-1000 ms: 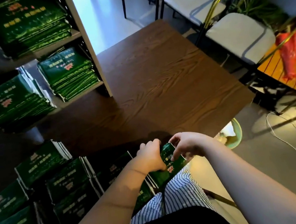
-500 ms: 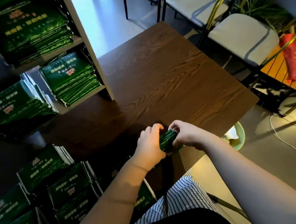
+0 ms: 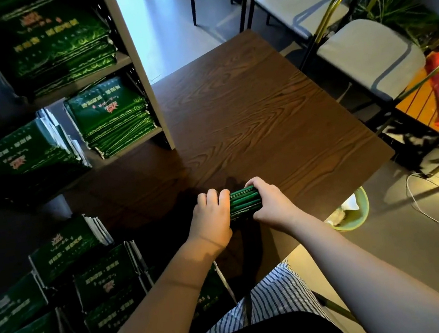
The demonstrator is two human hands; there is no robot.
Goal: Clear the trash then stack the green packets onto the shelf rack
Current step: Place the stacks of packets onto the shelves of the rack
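Gripping entry: bundle of green packets [image 3: 245, 202], stood on edge between left hand [image 3: 214, 217] and right hand [image 3: 270, 204]. Both hands have their fingers curled over the bundle's top and clamp its ends. It is at 6 o'clock on the bench [image 3: 262, 121], close to the near edge.

Change: a second ago the bundle sat lower, at the bench lip above the lap, with its printed face showing. It is now up on the bench and turned edge-up. Judged: the packets are being squared before shelving.

Shelf rack [image 3: 142, 73], 10 o'clock: both visible tiers already carry shelved stacks [image 3: 111, 116].

Loose stacks [image 3: 67, 248], 8 o'clock: many remain off the rack, so stacking is judged far from finished.

Green bin [image 3: 361, 212], 4 o'clock, on the floor: pale scraps lie inside, so the trash step is judged done.
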